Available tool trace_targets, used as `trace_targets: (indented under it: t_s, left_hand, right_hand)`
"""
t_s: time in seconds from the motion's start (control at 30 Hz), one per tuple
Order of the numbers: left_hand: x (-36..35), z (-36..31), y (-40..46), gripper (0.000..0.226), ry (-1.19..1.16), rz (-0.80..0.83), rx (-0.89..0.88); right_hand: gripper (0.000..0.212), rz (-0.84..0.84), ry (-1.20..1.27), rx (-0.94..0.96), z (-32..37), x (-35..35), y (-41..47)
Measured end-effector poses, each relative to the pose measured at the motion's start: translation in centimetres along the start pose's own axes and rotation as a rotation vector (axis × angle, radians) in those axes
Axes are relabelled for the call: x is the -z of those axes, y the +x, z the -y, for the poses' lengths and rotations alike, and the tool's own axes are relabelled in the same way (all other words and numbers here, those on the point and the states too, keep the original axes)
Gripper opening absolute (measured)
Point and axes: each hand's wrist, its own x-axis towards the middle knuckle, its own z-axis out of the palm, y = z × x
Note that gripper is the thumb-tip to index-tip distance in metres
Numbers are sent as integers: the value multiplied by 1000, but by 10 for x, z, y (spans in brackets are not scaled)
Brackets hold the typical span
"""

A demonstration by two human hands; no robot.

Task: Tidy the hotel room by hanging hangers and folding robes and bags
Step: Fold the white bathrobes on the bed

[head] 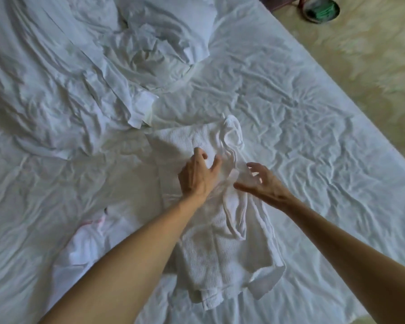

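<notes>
**Waffle robe half-folded on a rumpled bed**

Two bare forearms reach in from the bottom edge toward a white waffle-weave robe (220, 249) that lies in a long, partly folded strip on the wrinkled white bed sheet (302, 136), its far end near the middle of the bed and its near end toward the camera. On the robe's upper part the left hand (198, 176) rests with fingers spread and slightly bent, fingertips pressing into the cloth; it grips nothing. Just beside it the right hand (261, 181) hovers over the robe's right edge, fingers apart and loosely curved, thumb toward the left hand; whether it touches the cloth cannot be told. A narrow band of the same cloth, perhaps a belt or collar edge (234, 134), curls at the robe's far end.

Left of the robe, partly under the left forearm, lies a thin white bag (80, 249) with a faint pink mark; no writing on it can be read. Farther off sit a crumpled duvet (45, 90) and a pillow (164, 26). On the beige floor (372, 54) at the upper right stands a round dark bin (319, 9) with green contents
</notes>
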Motion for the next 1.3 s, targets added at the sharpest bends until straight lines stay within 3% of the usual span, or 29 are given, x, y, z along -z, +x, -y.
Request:
trace_targets:
  t_s: [0.07,0.17,0.27,0.37,0.47,0.53,0.63,0.7,0.87,1.03,1.13,1.3]
  left_hand:
    - [26,30,5,43,-42,-128,82]
    - [50,73,36,67,-219,-144,338]
    - [56,97,74,95,-335,-7,514]
    - [46,103,103,108,-456,188,570]
    - [28,107,123,116,-514,240,552]
    - [18,110,131,108,-588,223,541]
    - [18,112,133,80,-708,153,525]
    - [27,115,125,69,-782,111,494]
    - [76,105,83,27,-753,70,349]
    - [134,94,7,36,-656,210,168]
    - [153,98,-57,32,-594,323,28]
    - [134,136,-162,18,-478,589,-86]
  right_hand:
    - [112,-33,-19,9,26,9,8]
    - [132,-82,-47,-30,52,17,43]
    - [149,-91,5,-108,65,18,90]
    - [145,-63,111,-164,73,4,131]
    - [144,-59,135,-145,70,-13,163]
    - [125,-35,131,-93,67,-19,177]
    - [74,28,158,-3,71,-22,180]
    - [62,-6,204,53,79,-20,167]
    - [56,-109,207,204,101,0,101]
    - [47,-145,195,280,105,22,-2]
    - [50,-84,148,311,94,25,-61]
    - [46,-21,5,285,31,-4,-162]
